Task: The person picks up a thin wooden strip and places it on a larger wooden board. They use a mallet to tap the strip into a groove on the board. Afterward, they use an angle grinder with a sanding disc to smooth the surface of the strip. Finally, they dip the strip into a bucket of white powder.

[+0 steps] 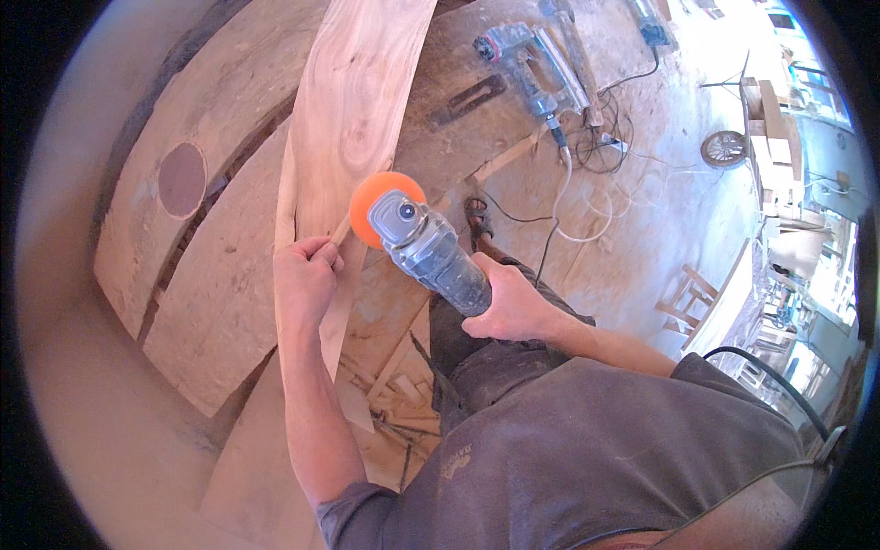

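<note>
My right hand point(513, 298) is wrapped round the body of a grey angle grinder point(435, 252) with an orange round backing pad point(367, 206) at its head. The pad's edge is over or against the right side of a long pale wooden board point(353, 101); I cannot tell whether it touches. Just left of the pad, my left hand point(309, 275) has its fingers curled in a pinch on what looks like a thin wooden strip point(341, 229). That hand rests on the lower part of the board.
A brown sanding disc point(182, 181) lies on the worn workbench point(215, 302) to the left. A nail gun point(536, 69) with a pale hose point(566, 174) lies at the far side, near tangled cords. Wood offcuts point(403, 390) are below. A small wheel point(724, 148) and a wooden stool point(687, 298) stand right.
</note>
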A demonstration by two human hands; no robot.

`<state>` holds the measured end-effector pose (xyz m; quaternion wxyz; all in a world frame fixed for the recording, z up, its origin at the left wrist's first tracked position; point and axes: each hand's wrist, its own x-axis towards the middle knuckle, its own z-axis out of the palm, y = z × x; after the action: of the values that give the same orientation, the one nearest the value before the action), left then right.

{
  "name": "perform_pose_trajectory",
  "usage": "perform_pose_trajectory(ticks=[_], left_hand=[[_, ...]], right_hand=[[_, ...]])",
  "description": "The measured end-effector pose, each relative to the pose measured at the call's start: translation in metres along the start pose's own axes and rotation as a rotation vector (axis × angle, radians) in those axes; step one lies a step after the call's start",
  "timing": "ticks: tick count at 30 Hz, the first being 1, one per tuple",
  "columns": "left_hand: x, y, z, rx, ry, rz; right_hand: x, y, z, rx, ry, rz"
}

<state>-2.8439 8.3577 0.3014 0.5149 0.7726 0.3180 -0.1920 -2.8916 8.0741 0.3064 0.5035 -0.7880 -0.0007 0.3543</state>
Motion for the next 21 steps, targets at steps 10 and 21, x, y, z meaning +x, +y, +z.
perform_pose_trajectory(ticks=[10, 21], left_hand=[[-0.003, -0.007, -0.002, -0.049, 0.036, 0.007], [-0.005, 0.003, -0.010, 0.004, -0.029, -0.034]], right_hand=[[0.007, 0.004, -0.020, 0.030, 0.137, -0.002], [0.004, -0.005, -0.001, -0.006, 0.055, -0.016]])
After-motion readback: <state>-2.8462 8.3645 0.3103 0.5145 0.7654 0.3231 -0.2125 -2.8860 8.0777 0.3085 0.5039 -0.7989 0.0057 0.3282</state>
